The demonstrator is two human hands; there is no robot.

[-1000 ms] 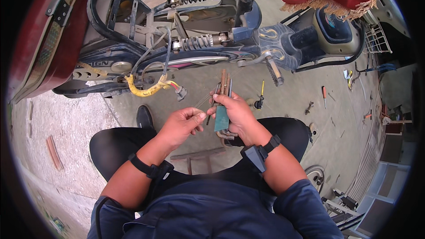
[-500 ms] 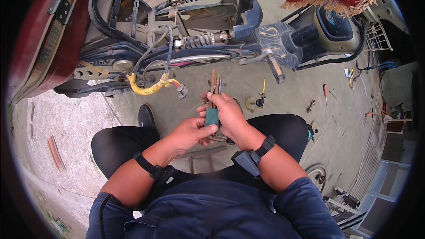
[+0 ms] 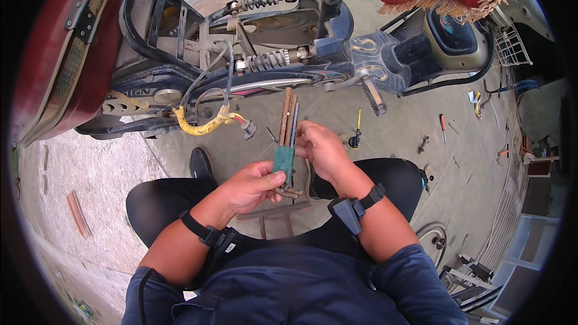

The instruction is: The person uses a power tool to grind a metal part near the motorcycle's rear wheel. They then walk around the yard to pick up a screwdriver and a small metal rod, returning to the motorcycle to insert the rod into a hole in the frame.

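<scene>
My left hand (image 3: 257, 179) grips a set of hex keys by its green holder (image 3: 283, 160), thumb pressed on the lower part. Several rusty long keys (image 3: 287, 114) stand up out of the holder, and their bent ends (image 3: 290, 192) show below it. One thin dark key (image 3: 272, 135) slants out to the left. Beside the holder, on its right, is my right hand (image 3: 322, 149) with its fingers curled and the tips close against the keys. Whatever may be between those fingers is hidden.
Beyond my hands stands a dusty electric bike (image 3: 271, 60) with a yellow-taped cable and connector (image 3: 205, 126) hanging from it. On the floor to the right lie a yellow-shafted screwdriver (image 3: 359, 123), a red-handled screwdriver (image 3: 443, 123) and a wheel (image 3: 432, 238).
My right hand has come off the long keys and shifted right, so they now show. The left hand still grips the holder, which sits slightly farther left.
</scene>
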